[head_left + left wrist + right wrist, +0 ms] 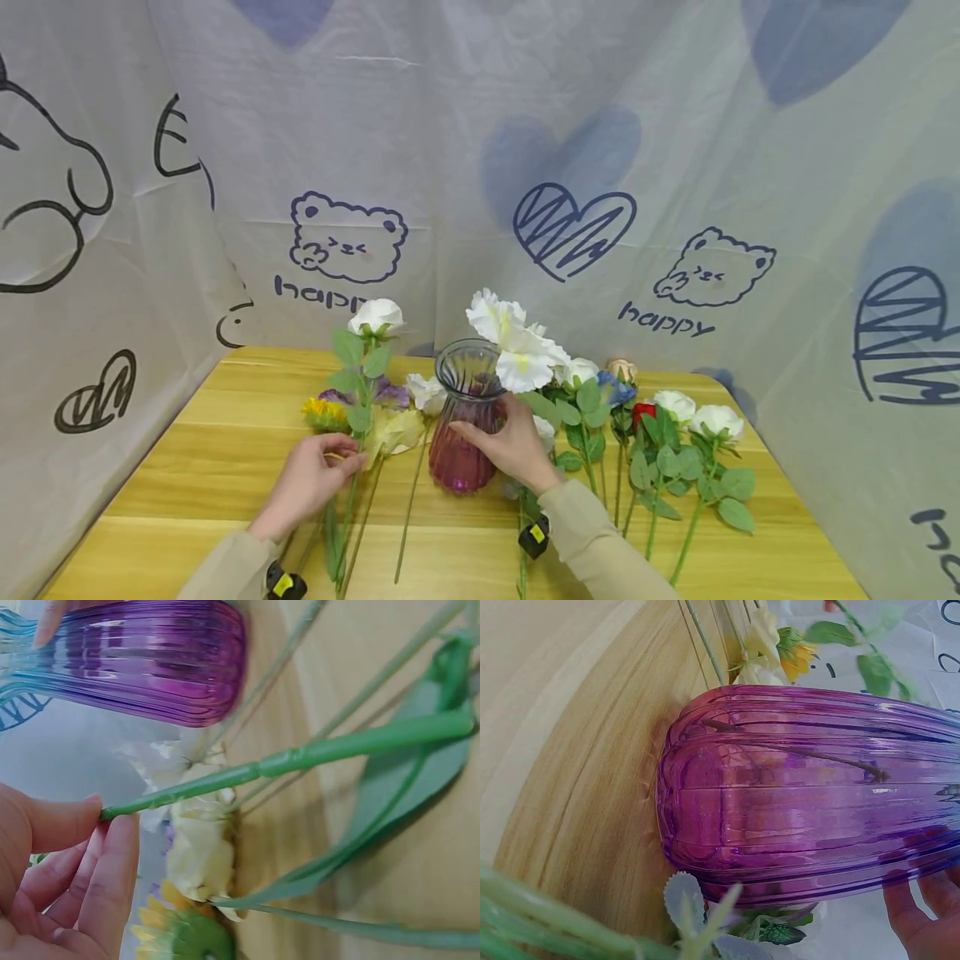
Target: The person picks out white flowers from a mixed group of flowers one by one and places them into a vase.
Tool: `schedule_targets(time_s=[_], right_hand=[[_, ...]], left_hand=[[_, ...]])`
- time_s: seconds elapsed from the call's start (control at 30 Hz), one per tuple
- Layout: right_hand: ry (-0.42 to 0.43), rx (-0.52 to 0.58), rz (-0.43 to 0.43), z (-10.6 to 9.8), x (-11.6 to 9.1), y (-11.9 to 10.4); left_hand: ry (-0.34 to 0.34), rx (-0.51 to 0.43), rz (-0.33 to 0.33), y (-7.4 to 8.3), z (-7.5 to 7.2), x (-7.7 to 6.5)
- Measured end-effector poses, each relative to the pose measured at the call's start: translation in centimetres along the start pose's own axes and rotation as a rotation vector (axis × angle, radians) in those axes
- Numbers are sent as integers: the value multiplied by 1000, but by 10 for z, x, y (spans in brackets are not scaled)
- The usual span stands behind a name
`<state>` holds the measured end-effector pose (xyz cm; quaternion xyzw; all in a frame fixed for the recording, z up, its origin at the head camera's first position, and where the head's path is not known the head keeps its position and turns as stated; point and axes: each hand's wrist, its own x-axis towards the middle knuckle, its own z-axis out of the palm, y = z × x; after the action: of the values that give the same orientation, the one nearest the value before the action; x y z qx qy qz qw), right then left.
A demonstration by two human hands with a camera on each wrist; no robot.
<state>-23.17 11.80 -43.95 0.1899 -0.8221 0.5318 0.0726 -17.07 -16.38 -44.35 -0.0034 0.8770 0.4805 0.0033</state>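
Note:
My left hand [315, 479] pinches the green stem [300, 759] of a white rose [377, 317] between thumb and fingers. The rose stands upright to the left of a ribbed glass vase [459, 458], purple below and bluish at its flared rim. My right hand [517, 446] grips the vase, thumb in front and fingers at its right side. In the right wrist view, a dark stem [810, 754] slants inside the glass. A large white ruffled flower [521, 342] leans over the right of the rim; where its stem runs is partly hidden.
On the wooden table [442, 558], a sunflower [326, 414], a pale yellow flower [395, 431] and purple petals [390, 392] lie at left. At right lie white roses [716, 422], a red rose [642, 414] and a blue flower [617, 389]. A printed curtain [457, 208] hangs behind.

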Motion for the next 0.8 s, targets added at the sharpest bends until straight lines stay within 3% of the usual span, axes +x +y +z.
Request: schedule_targets(time_s=[0.47, 0.8], right_hand=[[-1, 4, 3, 0, 0, 0], [-6, 3, 5, 0, -1, 1]], left_hand=[[99, -55, 126, 36, -12, 11], [117, -107, 184, 72, -15, 25]])
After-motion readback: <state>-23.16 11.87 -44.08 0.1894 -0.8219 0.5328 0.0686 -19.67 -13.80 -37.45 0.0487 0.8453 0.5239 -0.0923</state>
